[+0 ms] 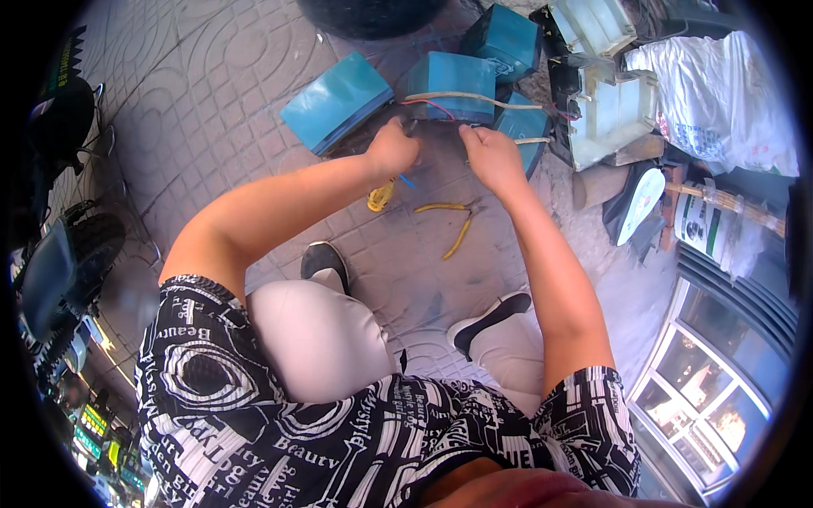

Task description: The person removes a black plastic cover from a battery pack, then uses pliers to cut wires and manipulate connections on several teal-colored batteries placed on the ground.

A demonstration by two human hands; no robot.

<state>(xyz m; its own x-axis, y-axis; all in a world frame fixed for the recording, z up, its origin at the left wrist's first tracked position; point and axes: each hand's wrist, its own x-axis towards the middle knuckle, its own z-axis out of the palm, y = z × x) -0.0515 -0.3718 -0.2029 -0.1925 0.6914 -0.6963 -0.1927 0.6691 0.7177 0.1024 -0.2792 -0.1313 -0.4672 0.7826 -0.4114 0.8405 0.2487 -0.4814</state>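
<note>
Between several blue battery-like blocks [334, 97] and my knees, my left hand [391, 148] is closed around something small and dark that I cannot make out. My right hand [493, 157] has its fingertips together beside it, their contents hidden. A red wire [439, 107] and a pale cable [474, 96] cross the middle block [449, 69] just above my hands. On the paving below lie yellow-handled pliers [457, 237] and a yellow tool [381, 196], with a short blue piece [406, 179] near the latter.
Translucent plastic casings [601, 127] and a white sack [720, 102] stand at the right, above a glazed window [703, 381]. A black round object [368, 13] is at the top. Parked two-wheelers [55, 271] line the left side.
</note>
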